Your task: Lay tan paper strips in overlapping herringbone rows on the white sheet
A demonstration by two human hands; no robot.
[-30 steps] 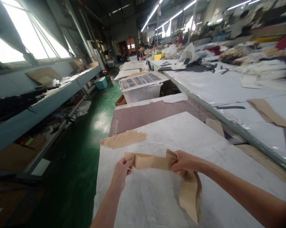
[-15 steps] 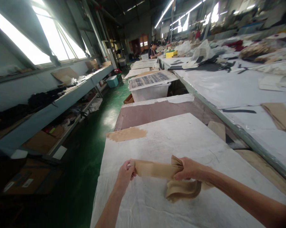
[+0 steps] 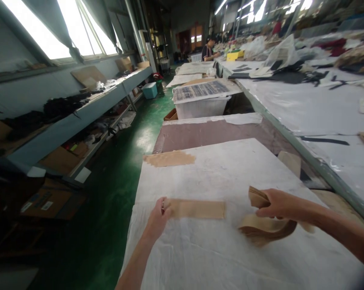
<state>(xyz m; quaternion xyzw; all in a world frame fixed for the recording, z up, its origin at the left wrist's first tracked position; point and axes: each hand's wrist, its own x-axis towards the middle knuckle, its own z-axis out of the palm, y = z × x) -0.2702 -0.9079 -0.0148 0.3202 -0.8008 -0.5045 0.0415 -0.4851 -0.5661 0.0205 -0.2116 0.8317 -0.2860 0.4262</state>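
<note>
My left hand (image 3: 157,219) pinches the left end of a single tan fabric strip (image 3: 200,209), which stretches out to the right over the white table cover (image 3: 206,253). Gripped in my right hand (image 3: 280,204) is a bundle of tan fabric strips (image 3: 268,233); its folded ends poke up past the thumb and the rest droops in a curve below. A gap separates the bundle from the strip's right end. Farther up, near the left edge of the cover, lies a flat row of overlapping tan strips (image 3: 169,158).
Beyond the cover stand a brown board (image 3: 206,135) and a white bin (image 3: 200,108) with a sheet on top. A long table (image 3: 305,104) runs along the right, bearing dark scraps. Green floor (image 3: 118,177) and a shelf bench (image 3: 88,114) lie left. A person (image 3: 208,51) sits far off.
My right hand has moved right with the bundle, away from the strip, whose right end now shows. My left hand keeps its hold. The view has shifted slightly.
</note>
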